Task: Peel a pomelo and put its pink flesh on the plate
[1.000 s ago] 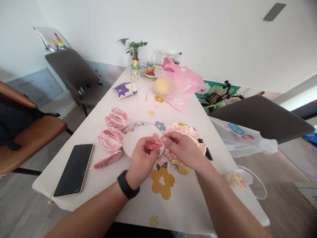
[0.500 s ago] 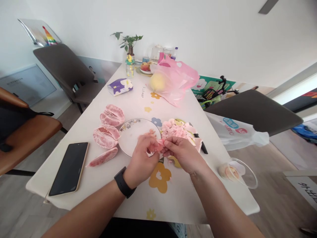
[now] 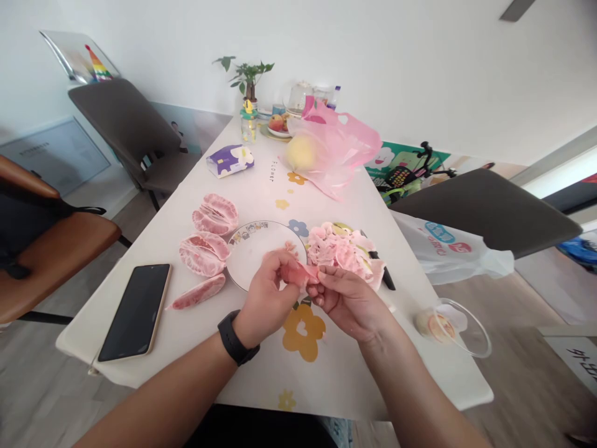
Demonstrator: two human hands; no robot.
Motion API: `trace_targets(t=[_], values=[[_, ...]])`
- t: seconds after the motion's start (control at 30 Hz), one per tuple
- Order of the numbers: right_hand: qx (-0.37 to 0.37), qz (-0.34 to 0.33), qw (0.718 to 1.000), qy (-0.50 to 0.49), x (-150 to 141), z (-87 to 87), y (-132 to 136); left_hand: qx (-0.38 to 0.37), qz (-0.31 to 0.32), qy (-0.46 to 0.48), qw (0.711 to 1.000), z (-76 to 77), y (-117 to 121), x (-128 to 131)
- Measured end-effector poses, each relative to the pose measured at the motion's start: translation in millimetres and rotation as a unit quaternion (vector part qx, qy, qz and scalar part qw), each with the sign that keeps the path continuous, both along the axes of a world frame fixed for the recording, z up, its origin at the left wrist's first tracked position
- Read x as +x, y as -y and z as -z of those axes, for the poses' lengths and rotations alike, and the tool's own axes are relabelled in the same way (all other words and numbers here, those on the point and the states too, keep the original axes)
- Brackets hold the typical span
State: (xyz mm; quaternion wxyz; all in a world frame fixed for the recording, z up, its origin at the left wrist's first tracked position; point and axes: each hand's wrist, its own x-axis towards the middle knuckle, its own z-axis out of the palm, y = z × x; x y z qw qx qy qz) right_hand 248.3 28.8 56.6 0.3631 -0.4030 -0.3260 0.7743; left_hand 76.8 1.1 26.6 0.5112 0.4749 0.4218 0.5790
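Note:
My left hand (image 3: 267,297), with a black band at the wrist, is closed on a pink pomelo segment (image 3: 298,272) above the near rim of a white plate (image 3: 245,258). My right hand (image 3: 349,302) pinches the thin skin at the segment's right end between thumb and forefinger. Small pink bits of pulp (image 3: 291,247) lie on the plate. Left of it sit two larger peeled pomelo pieces (image 3: 214,214) and a single wedge (image 3: 198,292). A heap of pale pink peel (image 3: 333,252) lies to the right, partly behind my right hand.
A black handle (image 3: 388,280) sticks out beside the peel. A phone (image 3: 136,311) lies at the near left, a clear plastic tub (image 3: 441,326) at the near right. Farther back are a tissue pack (image 3: 230,160), a pink bag (image 3: 340,143) around a yellow fruit, and a potted plant (image 3: 250,84).
My right hand has shifted slightly right and opened out somewhat, with the skin pulled and more of the pink segment showing between the hands. The whole view has moved a little.

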Motion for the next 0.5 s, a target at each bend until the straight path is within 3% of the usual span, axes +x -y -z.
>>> trace_targets(t=[0.23, 0.5], values=[[0.033, -0.011, 0.996, 0.077, 3.0, 4.1, -1.4, 0.064, -0.055, -0.099, 0.992, 5.7, 1.9, 0.5], [0.007, 0.026, 0.999, 0.047, -0.3, -2.7, 0.7, 0.105, -0.062, -0.13, 0.984, 3.4, 3.7, 2.6]])
